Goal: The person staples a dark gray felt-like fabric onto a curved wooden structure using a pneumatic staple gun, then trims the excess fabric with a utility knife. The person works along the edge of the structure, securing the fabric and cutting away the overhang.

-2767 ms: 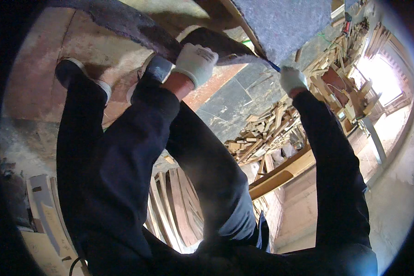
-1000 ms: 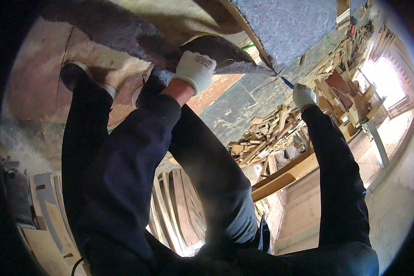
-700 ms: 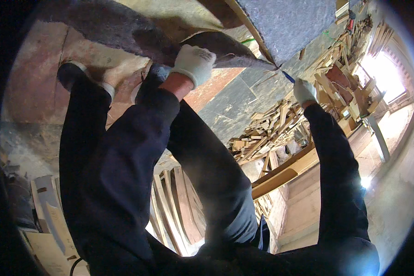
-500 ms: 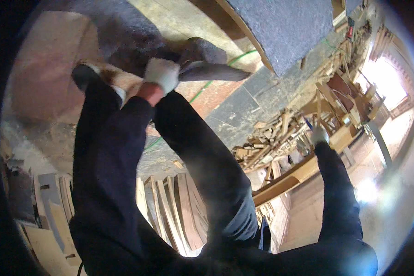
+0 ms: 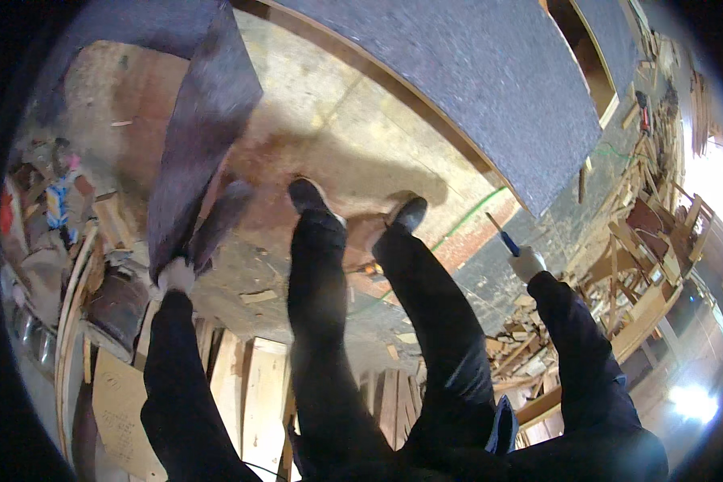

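Note:
My left hand (image 5: pixel 177 275), in a pale glove, is closed on the lower end of a long dark grey fabric sheet (image 5: pixel 209 120) at the left. The sheet is folded and hangs upward from my fist; its far part reaches the upper left. At the right, my gloved right hand (image 5: pixel 527 263) is closed round a slim blue-handled tool (image 5: pixel 506 239) with a thin shaft pointing up and left. Its exact kind cannot be made out. Ahead of me lies a large grey fabric-covered panel (image 5: pixel 458 88) with a bare wooden edge.
A green cord (image 5: pixel 474 215) runs over the floor by my right shoe (image 5: pixel 411 214). Wood scraps (image 5: pixel 522 349) are heaped at the right. Boards (image 5: pixel 263 402) stand near the bottom. Clutter (image 5: pixel 56 205) piles up at the left. A small orange object (image 5: pixel 368 269) lies between my legs.
My left hand has moved left and nearer me, dragging the dark fabric sheet with it. My right hand, with the blue-handled tool, appears further left and higher. The whole view has shifted.

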The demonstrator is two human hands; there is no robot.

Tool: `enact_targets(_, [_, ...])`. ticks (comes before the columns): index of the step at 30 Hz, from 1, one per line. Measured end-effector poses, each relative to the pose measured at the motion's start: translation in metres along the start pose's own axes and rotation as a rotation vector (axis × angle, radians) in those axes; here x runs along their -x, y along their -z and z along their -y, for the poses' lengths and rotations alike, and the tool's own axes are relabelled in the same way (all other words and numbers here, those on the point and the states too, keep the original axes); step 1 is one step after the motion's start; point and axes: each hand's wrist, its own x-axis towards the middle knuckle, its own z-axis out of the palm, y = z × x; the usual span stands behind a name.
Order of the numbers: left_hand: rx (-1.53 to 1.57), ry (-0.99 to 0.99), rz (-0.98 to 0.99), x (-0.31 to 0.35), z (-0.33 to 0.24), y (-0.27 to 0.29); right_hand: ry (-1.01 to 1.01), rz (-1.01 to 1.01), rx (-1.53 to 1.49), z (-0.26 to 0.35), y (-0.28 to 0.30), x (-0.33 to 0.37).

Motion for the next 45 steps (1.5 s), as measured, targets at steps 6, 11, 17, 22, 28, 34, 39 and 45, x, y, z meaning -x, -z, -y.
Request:
enact_targets(6, [-0.05, 0.238, 0.203, 0.165, 0.248, -0.111, 0.385, -0.089, -0.196, 0.22, 0.066, 0.05])
enact_targets(11, [-0.009, 0.323, 0.638, 0.322, 0.272, -0.176, 0.538, 0.014, -0.332, 0.363, 0.127, 0.113])
enact_targets(17, [0.444, -0.251, 0.293, 0.257, 0.082, -0.077, 0.653, 0.162, -0.343, 0.443, 0.153, 0.162])
enact_targets(22, [1.125, -0.309, 0.032, 0.104, -0.072, 0.117, 0.374, 0.345, -0.849, 0.42, 0.175, 0.137])
enact_targets(28, [1.17, -0.363, -0.031, 0.022, -0.187, 0.304, 0.036, 0.493, -1.702, 0.326, 0.218, 0.04])
enact_targets(34, [1.724, -0.201, 0.125, -0.063, -0.25, 0.386, -0.013, 0.479, -1.884, 0.23, 0.183, -0.048])
enact_targets(39, [1.745, -0.206, 0.157, -0.114, -0.268, 0.435, -0.219, 0.471, -2.213, 0.214, 0.133, -0.089])
enact_targets(45, [1.86, -0.004, 0.237, -0.134, -0.277, 0.477, -0.25, 0.387, -2.403, 0.246, 0.095, -0.113])
